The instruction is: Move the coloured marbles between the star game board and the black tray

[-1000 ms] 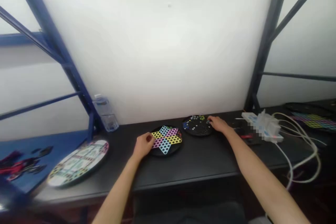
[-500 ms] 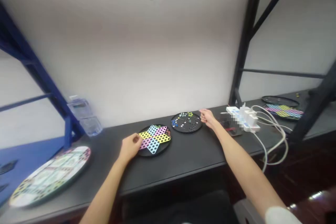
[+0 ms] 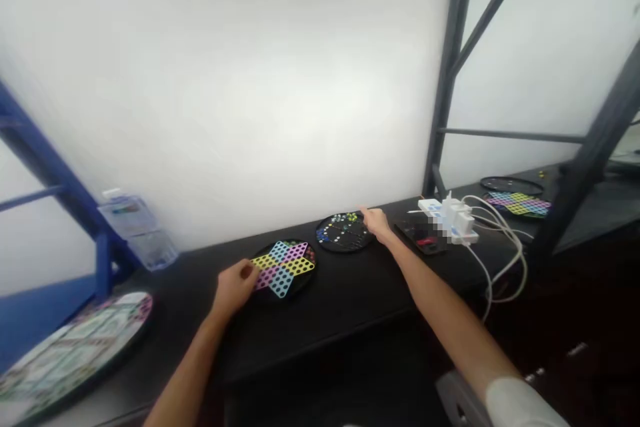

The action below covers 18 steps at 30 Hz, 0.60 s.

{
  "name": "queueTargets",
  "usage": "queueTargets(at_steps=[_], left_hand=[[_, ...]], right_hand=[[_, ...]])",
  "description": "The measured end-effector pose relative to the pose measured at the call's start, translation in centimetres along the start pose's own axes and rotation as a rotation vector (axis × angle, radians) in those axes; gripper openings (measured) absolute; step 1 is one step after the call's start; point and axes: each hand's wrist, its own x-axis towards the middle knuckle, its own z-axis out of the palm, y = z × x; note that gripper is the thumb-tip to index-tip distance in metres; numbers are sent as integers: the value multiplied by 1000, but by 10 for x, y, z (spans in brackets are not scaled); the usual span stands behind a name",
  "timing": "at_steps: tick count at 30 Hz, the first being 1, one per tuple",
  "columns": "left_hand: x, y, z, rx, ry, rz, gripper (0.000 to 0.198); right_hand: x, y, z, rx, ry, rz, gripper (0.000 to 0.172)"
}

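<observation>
A Chinese checkers board, a coloured star with holes in a black round base, lies on the dark table. At its left edge is my left hand, thumb and forefinger curled together against the star's yellow point; anything between them is hidden. Reddish and green marbles show around the star's far side. Behind and to the right lies a black round tray with white, blue and yellow-green marbles. My right hand is at this tray's right rim, its fingers drawn together and pointing left; what they hold, if anything, is too small to see.
A tilted clear plastic container leans by the wall at left. A large round game board lies front left. At right are a dark flat device and a power strip with white cables. Another star board lies beyond the frame post.
The view has shifted, so most things sit further left. My right hand has come a little closer over the tray's right rim. My left hand stays at the star board's edge.
</observation>
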Motion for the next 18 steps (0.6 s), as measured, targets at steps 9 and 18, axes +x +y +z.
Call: queueTargets(at_steps=[9,18], left_hand=[[-1,1,1,10,-3,11,26],[-3,2,1,6,-16,5,27]], right_hand=[[-1,-5,29,-969,-176,-253,33],[-6,-6,36,-1077,-244,-237,23]])
